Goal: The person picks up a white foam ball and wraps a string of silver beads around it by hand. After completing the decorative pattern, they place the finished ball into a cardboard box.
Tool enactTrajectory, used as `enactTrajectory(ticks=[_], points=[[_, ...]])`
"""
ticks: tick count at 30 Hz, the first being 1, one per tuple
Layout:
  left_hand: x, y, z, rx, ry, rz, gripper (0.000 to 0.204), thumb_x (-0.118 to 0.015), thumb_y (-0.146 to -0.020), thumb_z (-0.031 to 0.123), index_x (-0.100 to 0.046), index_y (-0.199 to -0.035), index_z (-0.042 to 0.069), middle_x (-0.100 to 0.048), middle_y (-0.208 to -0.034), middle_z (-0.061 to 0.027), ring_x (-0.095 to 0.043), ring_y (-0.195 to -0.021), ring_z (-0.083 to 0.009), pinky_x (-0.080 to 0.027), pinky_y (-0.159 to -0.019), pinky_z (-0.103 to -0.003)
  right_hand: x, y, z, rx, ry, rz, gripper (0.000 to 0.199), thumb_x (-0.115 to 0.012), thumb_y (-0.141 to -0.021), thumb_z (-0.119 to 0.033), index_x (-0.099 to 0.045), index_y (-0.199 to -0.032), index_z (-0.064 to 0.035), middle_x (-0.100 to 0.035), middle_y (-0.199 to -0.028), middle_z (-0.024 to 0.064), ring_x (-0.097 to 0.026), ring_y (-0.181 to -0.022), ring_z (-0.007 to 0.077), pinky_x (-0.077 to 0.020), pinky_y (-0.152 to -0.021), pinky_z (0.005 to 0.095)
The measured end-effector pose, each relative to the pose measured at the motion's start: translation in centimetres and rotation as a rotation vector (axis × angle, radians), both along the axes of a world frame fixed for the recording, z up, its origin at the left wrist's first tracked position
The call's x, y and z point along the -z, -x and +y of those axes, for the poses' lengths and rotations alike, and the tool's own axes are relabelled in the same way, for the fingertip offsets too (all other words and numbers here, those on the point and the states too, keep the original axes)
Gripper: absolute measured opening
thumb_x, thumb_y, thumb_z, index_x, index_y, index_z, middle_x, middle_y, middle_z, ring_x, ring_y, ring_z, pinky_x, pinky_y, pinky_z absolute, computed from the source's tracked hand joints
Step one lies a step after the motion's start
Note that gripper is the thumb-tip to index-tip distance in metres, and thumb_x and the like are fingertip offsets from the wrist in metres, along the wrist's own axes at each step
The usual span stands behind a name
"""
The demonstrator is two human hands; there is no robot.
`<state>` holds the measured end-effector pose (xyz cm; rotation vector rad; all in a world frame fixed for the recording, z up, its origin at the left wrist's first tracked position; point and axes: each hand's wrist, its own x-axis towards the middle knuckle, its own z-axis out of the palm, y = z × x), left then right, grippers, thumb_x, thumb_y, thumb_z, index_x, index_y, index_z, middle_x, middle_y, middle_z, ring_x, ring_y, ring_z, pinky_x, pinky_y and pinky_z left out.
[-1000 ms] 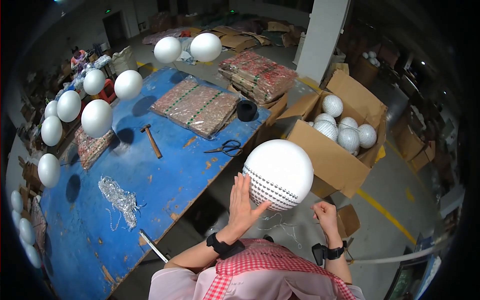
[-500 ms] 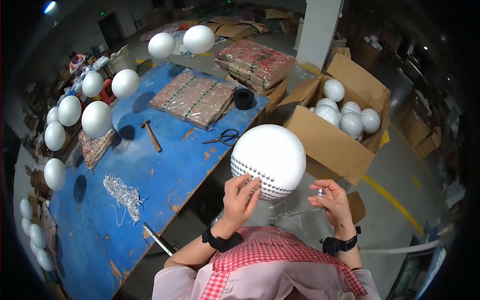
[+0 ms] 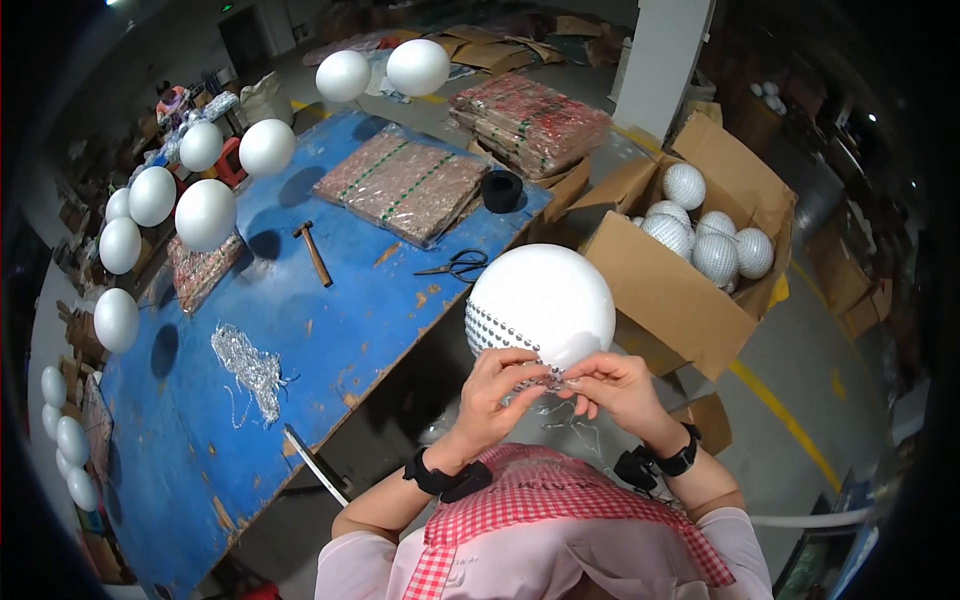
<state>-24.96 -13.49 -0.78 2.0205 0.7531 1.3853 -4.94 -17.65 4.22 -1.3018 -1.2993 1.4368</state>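
A large white foam ball (image 3: 545, 300) sits in front of my chest, with rows of small silver beads along its lower left side. My left hand (image 3: 500, 385) and my right hand (image 3: 610, 385) meet at its underside. Both pinch a thin silver bead strand (image 3: 540, 378) against the ball. A loose length of the strand hangs below my hands.
A blue worktable (image 3: 330, 330) lies to my left with a hammer (image 3: 313, 253), scissors (image 3: 455, 266), a black tape roll (image 3: 501, 190), a silver bead pile (image 3: 250, 365) and wrapped packs (image 3: 405, 185). White balls on stands line its far edge. An open cardboard box (image 3: 690, 290) of beaded balls stands at the right.
My right hand rose from my lap to the ball's underside and joined the left hand. The ball came lower and nearer to my chest.
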Motion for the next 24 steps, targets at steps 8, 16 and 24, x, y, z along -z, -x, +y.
enactTrajectory(ticks=[8,16,24], points=[[0.5,0.0,0.4,0.048,-0.064,0.061,0.021,-0.067,-0.078,0.003,-0.068,-0.099,0.005,-0.063,-0.100,-0.0057,-0.056,-0.095,-0.0243,-0.044,-0.083,-0.034,0.4,2.2,0.8,-0.134,-0.360,-0.431,0.019,-0.061,-0.089,-0.006,-0.045,-0.099,-0.0023,-0.067,-0.074,0.0079,-0.061,-0.061,0.0084,-0.0483,-0.054,0.0223],[1.0,0.2,0.7,0.064,-0.033,0.048,0.006,-0.063,-0.083,0.004,-0.059,-0.087,0.004,-0.063,-0.098,-0.0081,-0.056,-0.093,-0.0260,-0.045,-0.081,-0.035,-0.1,2.7,0.7,-0.138,-0.428,-0.519,0.017,-0.063,-0.087,-0.008,-0.049,-0.095,-0.0033,-0.064,-0.073,0.0120,-0.066,-0.066,0.0268,-0.0495,-0.057,0.0331],[1.0,-0.3,0.5,0.023,0.045,-0.005,0.003,-0.057,-0.084,0.003,-0.055,-0.083,0.003,-0.063,-0.093,-0.0100,-0.057,-0.087,-0.0263,-0.045,-0.077,-0.035,0.8,2.6,0.8,-0.068,-1.042,-0.839,0.014,-0.068,-0.075,-0.003,-0.064,-0.087,-0.0066,-0.061,-0.078,0.0040,-0.061,-0.059,0.0193,-0.0478,-0.050,0.0286]])
